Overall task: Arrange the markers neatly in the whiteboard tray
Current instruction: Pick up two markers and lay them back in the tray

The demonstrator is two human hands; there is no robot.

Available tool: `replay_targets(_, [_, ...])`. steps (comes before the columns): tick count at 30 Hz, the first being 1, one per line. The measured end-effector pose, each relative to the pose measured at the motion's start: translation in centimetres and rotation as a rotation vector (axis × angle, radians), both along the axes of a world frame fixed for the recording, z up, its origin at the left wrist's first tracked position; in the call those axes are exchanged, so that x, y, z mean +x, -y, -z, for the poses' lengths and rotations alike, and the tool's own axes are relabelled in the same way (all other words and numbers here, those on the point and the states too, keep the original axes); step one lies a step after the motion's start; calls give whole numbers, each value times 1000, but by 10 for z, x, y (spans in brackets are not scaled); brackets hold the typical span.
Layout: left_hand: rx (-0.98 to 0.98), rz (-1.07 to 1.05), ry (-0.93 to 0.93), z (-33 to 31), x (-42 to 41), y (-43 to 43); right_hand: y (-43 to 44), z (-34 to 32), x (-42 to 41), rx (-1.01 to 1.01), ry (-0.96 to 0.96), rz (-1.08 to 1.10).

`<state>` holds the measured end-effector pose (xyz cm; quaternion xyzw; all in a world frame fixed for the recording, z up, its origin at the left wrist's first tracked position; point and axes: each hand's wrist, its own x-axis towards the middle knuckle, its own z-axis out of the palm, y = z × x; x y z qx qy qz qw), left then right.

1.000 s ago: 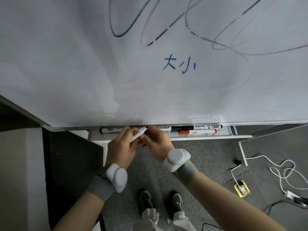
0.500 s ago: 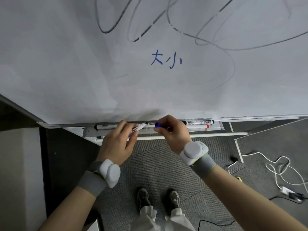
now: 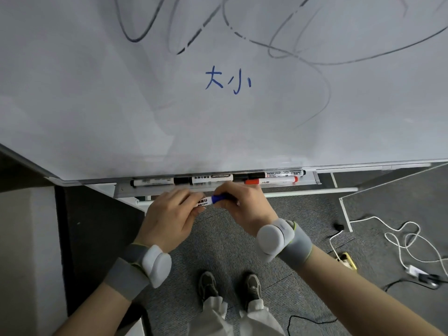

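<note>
My left hand (image 3: 169,219) grips the white barrel of a blue marker (image 3: 204,202) just in front of the whiteboard tray (image 3: 312,181). My right hand (image 3: 244,204) is closed around the marker's blue cap (image 3: 220,198), which sits on the barrel's end. In the tray lie three black-capped markers in a row: one at the left (image 3: 150,182), one in the middle (image 3: 211,178), one at the right (image 3: 278,174). A red marker (image 3: 271,181) lies in front of the right one.
The whiteboard (image 3: 218,105) above carries black scribbles and blue characters. Grey carpet lies below, with my shoes (image 3: 230,284), white cables (image 3: 397,241) and a yellow power socket (image 3: 346,260) at the right. A dark cabinet (image 3: 97,238) stands at the left.
My right hand brought the blue cap back onto the marker's tip. Both hands dropped slightly below the tray, holding the marker level.
</note>
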<state>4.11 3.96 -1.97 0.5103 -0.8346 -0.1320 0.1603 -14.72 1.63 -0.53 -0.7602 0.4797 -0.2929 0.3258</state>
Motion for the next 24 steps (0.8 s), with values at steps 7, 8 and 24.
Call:
replay_targets(7, [16,-3,40,-5,-11,-1,-8,4,-1,-4,11,67])
replay_targets(8, [32,0,34,-5,-13,-2,-8,4,0,-9,10,79])
replay_targets(24, [19,-11,-24,28,-42,26,6,32,-53,48,-58,386])
